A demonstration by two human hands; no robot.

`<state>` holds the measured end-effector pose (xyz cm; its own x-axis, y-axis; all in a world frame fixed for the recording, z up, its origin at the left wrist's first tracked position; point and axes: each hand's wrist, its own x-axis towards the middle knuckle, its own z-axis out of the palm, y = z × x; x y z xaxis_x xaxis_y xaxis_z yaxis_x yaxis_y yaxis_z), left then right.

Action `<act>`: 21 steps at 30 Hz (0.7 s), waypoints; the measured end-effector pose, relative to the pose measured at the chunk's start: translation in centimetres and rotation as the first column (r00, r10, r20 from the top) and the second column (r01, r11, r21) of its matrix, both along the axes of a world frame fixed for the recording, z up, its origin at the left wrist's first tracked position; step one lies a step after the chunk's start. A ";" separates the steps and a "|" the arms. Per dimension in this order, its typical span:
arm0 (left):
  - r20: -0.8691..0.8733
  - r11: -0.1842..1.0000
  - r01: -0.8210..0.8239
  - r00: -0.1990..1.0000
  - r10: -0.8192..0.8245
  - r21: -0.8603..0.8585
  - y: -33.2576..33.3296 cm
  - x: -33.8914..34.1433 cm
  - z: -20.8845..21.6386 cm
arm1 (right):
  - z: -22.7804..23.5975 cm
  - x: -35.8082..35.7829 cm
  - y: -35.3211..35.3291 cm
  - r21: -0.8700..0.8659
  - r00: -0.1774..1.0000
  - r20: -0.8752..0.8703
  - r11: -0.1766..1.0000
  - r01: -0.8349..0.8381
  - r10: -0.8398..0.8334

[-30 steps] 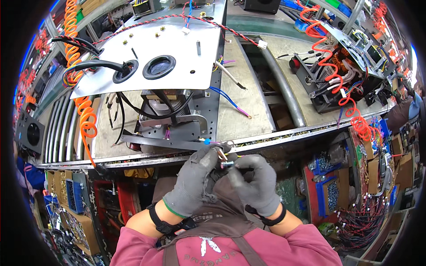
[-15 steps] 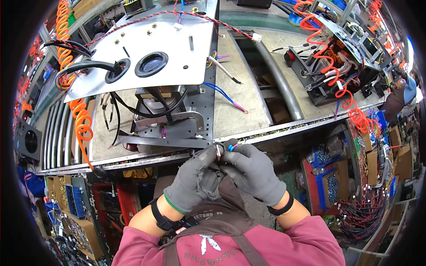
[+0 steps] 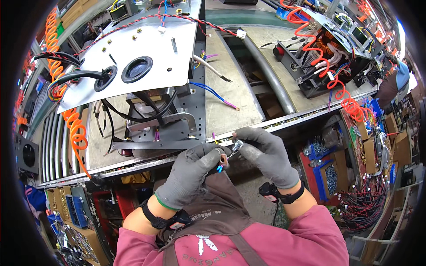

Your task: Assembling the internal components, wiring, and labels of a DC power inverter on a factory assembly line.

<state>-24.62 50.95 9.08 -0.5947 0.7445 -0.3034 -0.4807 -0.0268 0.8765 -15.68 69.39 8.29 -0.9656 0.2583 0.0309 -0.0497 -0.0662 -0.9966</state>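
Observation:
In grey work gloves, both of my hands are close together just in front of the bench edge. My left hand (image 3: 188,170) pinches a small copper-coloured metal piece (image 3: 224,160), with a short blue bit showing below it. My right hand (image 3: 273,159) has thumb and fingers closed on a small shiny silver fitting (image 3: 237,145), perhaps a bolt, right beside the copper piece. Fingers hide parts of both. Beyond my left hand stands a chassis with a white metal panel (image 3: 155,44), black rubber grommets (image 3: 137,69) and loose wires.
At the right of the bench is a second opened unit (image 3: 324,62) with a copper coil. Orange coiled hoses (image 3: 76,131) hang at left and right. A steel roller (image 3: 270,75) crosses a gap in the bench. Parts bins (image 3: 328,177) and a wire bundle (image 3: 366,201) lie lower right.
My hands have moved apart slightly, the right one up and to the right. The copper piece and silver fitting now show between them. The whole view has shifted a little.

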 end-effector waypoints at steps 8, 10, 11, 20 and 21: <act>-0.190 0.999 -0.030 0.982 0.024 -0.026 0.3 -0.2 -0.2 | 0.9 0.3 0.8 -0.045 0.949 0.256 0.983 -0.181 0.186; -0.155 0.999 -0.022 0.988 0.018 -0.024 0.5 -0.5 -0.3 | 0.8 0.5 1.0 -0.023 0.956 0.225 0.981 -0.190 0.191; -0.166 1.000 -0.022 0.986 0.022 0.001 0.6 -0.5 -0.4 | 0.7 0.6 1.0 0.014 0.950 0.261 0.983 -0.182 0.172; -0.226 0.997 -0.037 0.974 0.020 -0.070 1.4 -0.2 -0.4 | -0.5 -0.2 0.8 0.493 0.990 0.063 0.858 -0.144 0.130; -0.222 0.998 -0.049 0.974 0.037 -0.047 1.6 -0.3 -0.6 | -0.5 -0.2 0.8 0.542 0.994 0.026 0.834 -0.103 0.106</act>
